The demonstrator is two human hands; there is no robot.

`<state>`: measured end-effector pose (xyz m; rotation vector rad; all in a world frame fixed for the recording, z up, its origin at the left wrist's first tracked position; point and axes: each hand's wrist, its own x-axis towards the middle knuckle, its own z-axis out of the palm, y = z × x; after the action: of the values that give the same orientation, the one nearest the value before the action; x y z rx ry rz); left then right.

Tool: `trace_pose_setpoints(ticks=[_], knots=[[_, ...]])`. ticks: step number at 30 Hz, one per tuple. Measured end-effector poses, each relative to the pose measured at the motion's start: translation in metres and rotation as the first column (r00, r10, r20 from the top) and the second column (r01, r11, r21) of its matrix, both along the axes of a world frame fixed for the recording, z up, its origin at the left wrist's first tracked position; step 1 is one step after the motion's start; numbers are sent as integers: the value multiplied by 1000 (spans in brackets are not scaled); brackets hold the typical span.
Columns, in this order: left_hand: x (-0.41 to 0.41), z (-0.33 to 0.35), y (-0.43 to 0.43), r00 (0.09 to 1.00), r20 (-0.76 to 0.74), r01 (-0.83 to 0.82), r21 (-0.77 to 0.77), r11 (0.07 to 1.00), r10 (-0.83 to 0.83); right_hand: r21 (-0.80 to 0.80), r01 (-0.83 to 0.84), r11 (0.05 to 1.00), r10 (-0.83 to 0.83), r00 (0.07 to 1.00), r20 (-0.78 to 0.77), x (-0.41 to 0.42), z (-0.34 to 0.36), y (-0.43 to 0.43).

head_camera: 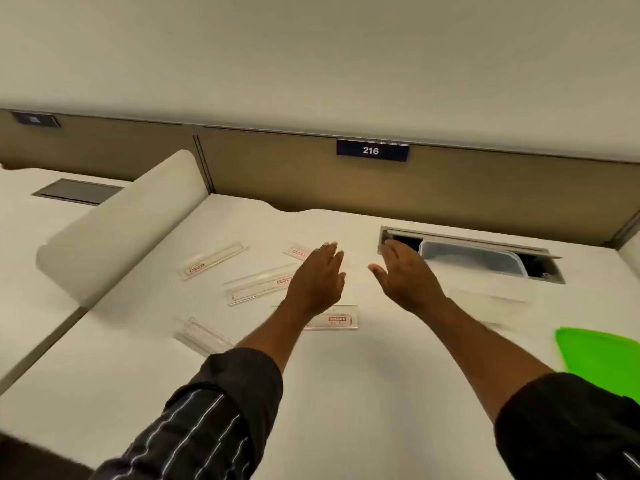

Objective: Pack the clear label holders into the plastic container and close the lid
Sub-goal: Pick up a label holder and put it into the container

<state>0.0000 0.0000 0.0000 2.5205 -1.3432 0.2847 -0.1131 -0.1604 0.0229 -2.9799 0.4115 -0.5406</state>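
Several clear label holders with red print lie scattered on the white desk: one at the far left [212, 260], one in the middle [258, 288], a small one [298, 252] beyond my left hand, one [334, 321] partly under my left forearm, one near the front left [204, 336]. The clear plastic container [485, 271] stands at the right, lidless. Its green lid [602, 358] lies at the right edge. My left hand [320, 278] and my right hand [407, 275] hover over the desk, fingers straight, holding nothing.
A recessed cable hatch [540, 265] is open in the desk behind the container. A tan partition with a sign reading 216 [372, 150] closes the back. A white divider panel [117, 230] bounds the desk on the left.
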Motion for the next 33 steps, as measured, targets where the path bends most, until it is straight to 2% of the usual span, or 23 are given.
trace_pose_setpoints(ticks=[6,11,13,22,24,27,30,33], knots=[[12,-39,20,987,-161,15,223,975,22,75,-54,996,66,984,-164,6,-57,22],[26,-53,17,975,-219,52,380,923,36,108,-65,992,88,971,-221,19,-71,23],[29,-56,14,980,-198,68,416,907,17,135,-61,989,91,969,-228,24,-73,21],[41,-68,4,991,-128,94,410,907,-45,135,-55,989,91,957,-275,32,-84,8],[43,-69,3,992,-111,104,424,900,-62,132,-69,989,102,959,-264,31,-86,7],[46,-67,0,992,-109,100,419,902,-59,202,6,979,37,977,-209,30,-90,4],[51,-59,-1,992,-123,82,359,930,-40,235,42,971,-3,986,-164,30,-90,1],[58,-46,-3,979,-202,26,229,973,21,285,60,957,-31,994,-106,31,-85,-4]])
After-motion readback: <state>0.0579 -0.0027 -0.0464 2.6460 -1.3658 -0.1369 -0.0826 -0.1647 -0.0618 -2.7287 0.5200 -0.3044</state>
